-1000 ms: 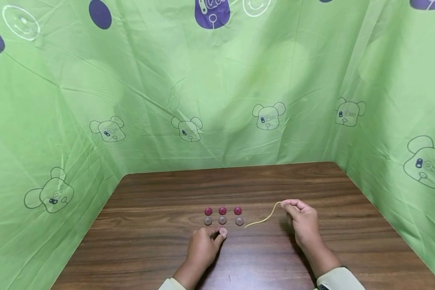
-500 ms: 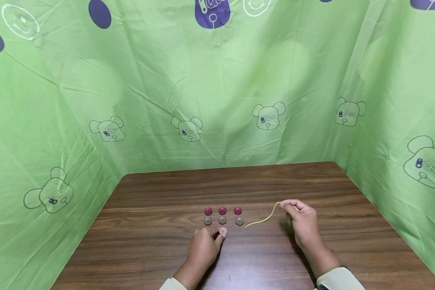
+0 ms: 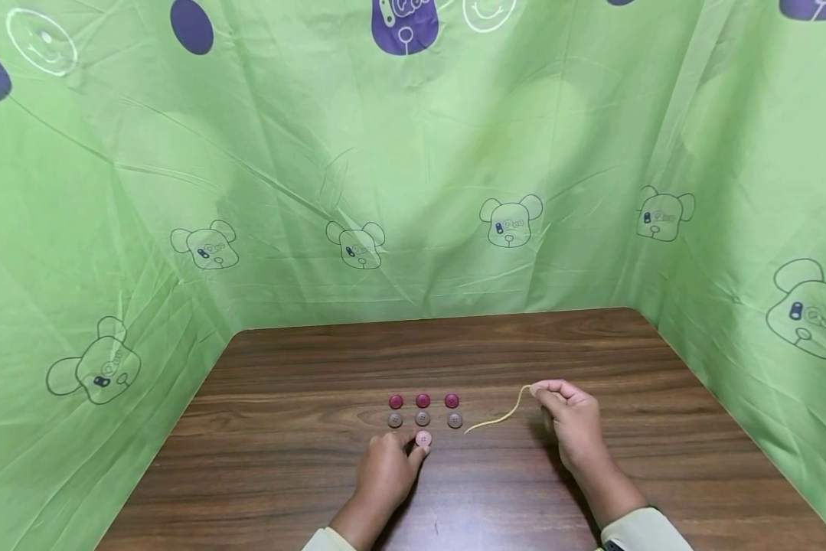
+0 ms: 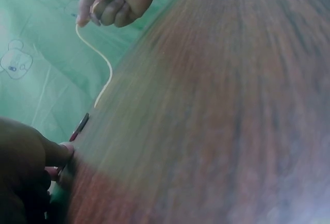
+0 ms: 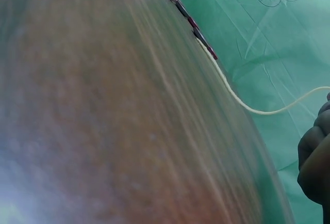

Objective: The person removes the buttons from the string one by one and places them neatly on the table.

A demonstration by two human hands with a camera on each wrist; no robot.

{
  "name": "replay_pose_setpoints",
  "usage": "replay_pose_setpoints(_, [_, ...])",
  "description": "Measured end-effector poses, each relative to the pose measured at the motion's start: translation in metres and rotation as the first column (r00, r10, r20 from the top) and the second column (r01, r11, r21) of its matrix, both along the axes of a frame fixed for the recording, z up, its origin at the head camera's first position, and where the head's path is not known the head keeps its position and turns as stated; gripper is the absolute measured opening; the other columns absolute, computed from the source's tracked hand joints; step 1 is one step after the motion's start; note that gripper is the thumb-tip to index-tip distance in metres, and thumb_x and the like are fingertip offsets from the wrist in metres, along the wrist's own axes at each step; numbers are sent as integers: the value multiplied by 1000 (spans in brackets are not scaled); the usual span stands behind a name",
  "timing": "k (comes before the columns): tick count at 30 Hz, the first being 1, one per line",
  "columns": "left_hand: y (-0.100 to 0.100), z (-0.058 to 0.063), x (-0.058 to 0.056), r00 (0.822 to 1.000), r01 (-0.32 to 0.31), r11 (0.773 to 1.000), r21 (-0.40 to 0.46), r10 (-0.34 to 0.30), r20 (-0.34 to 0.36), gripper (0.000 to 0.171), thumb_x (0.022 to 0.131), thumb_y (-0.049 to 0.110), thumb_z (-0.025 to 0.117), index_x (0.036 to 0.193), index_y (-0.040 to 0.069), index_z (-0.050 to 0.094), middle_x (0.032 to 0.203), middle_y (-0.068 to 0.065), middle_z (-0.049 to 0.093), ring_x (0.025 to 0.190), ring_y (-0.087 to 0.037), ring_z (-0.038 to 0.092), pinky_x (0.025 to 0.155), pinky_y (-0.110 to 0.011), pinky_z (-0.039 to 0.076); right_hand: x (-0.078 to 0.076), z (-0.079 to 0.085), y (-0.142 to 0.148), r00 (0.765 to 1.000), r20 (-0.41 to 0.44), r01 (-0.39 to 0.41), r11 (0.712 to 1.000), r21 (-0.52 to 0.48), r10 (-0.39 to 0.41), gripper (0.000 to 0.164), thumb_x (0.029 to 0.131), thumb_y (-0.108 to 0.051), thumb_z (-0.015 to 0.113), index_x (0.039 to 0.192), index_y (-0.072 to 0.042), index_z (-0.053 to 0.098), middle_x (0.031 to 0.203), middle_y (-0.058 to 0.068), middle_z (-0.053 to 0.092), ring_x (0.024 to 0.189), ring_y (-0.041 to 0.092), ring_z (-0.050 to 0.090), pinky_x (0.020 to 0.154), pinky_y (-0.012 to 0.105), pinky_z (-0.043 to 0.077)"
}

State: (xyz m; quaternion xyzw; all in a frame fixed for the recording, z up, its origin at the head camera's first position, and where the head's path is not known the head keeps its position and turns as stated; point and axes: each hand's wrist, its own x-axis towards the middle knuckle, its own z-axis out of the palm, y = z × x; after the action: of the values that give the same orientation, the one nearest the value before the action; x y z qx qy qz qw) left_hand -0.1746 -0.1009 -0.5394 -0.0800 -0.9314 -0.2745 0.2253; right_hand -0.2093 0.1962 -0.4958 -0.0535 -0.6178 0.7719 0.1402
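Observation:
In the head view my left hand [image 3: 385,468] holds a pale pink button [image 3: 422,438] at its rim between thumb and index finger, with the button's face and holes turned up. Just beyond it, three grey-brown buttons [image 3: 422,418] form a row, and three dark red buttons [image 3: 422,400] form another behind them. My right hand [image 3: 574,419], raised over the table, pinches one end of a yellow cord [image 3: 498,420]. The cord slopes down to the left, its free end close to the right-hand grey-brown button. In the right wrist view the cord [image 5: 263,113] sags in a curve.
Everything lies on a brown wood-grain table [image 3: 282,474]. A green cloth [image 3: 413,168] printed with bear heads encloses the table's back and both sides.
The pink button has tipped from a slant to lying face up and shifted slightly away from me in my left fingers. My right hand and the cord stay nearly still.

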Motion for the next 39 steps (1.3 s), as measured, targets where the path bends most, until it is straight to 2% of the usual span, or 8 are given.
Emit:
replay_pose_setpoints(2, [0, 2, 1, 1000, 8, 1000, 13, -8, 12, 23, 83, 29, 93, 103, 19, 88, 87, -19, 82, 78, -36, 80, 57, -48, 55, 0, 0, 0, 1000, -1, -22, 1000, 4, 22, 16, 99, 8, 67, 88, -1, 75, 56, -7, 52, 45, 4, 37, 54, 44, 17])
replay_pose_setpoints(7, [-4, -17, -8, 1000, 20, 1000, 0, -20, 23, 30, 86, 37, 91, 110, 21, 86, 90, -13, 83, 80, -32, 80, 57, -46, 54, 1, -1, -2, 998, -8, -67, 998, 4, 67, 17, 100, 8, 67, 89, -3, 73, 57, -8, 52, 47, 2, 36, 54, 41, 16])
replay_pose_setpoints(9, [-5, -17, -8, 999, 26, 1000, 4, -26, 25, 31, 86, 38, 90, 111, 20, 86, 86, -10, 83, 79, -30, 79, 56, -45, 52, 1, -1, -2, 996, -20, -82, 997, -3, 82, 19, 100, 8, 66, 88, -4, 73, 58, -8, 52, 48, 2, 36, 54, 40, 15])
replay_pose_setpoints(14, [-2, 7, 3, 996, 31, 998, 54, -36, 82, 32, 83, 30, 93, 111, 16, 85, 66, 5, 68, 67, -15, 64, 57, -39, 50, 0, -2, -3, 989, -67, -133, 991, -17, 131, 22, 101, 8, 64, 87, -8, 72, 60, -9, 54, 53, 3, 35, 54, 38, 13])
replay_pose_setpoints(21, [1, 17, 6, 986, 5, 996, 86, -20, 166, 34, 85, 29, 92, 116, 16, 85, 58, 14, 49, 59, -4, 47, 56, -30, 43, 1, -4, -4, 982, -84, -167, 986, 21, 168, 20, 102, 7, 64, 90, -7, 71, 59, -10, 50, 53, 5, 34, 53, 39, 14])
replay_pose_setpoints(28, [4, 16, 5, 998, 38, 979, 199, -48, 46, 25, 89, 21, 89, 111, 11, 85, 54, 15, 43, 49, 6, 32, 48, -20, 32, 7, 0, -9, 975, -75, -199, 972, 127, 209, 5, 99, 5, 71, 95, 9, 72, 62, -10, 53, 52, 2, 41, 46, 28, 28])
replay_pose_setpoints(32, [5, 16, 5, 998, 69, 972, 222, -65, -28, 26, 88, 20, 90, 111, 9, 85, 53, 14, 43, 50, 9, 28, 49, -18, 32, 11, 2, -12, 961, -73, -254, 955, 155, 268, 6, 100, 3, 71, 96, 7, 72, 63, -10, 54, 53, 1, 41, 46, 25, 31])
replay_pose_setpoints(39, [5, 18, 8, 994, 106, 963, 249, -102, -32, 28, 87, 17, 92, 112, 8, 84, 55, 15, 40, 50, 11, 26, 50, -14, 31, 16, 4, -12, 893, -70, -431, 890, 150, 445, 8, 98, 5, 69, 103, -2, 70, 75, -11, 67, 58, -1, 51, 48, 20, 35])
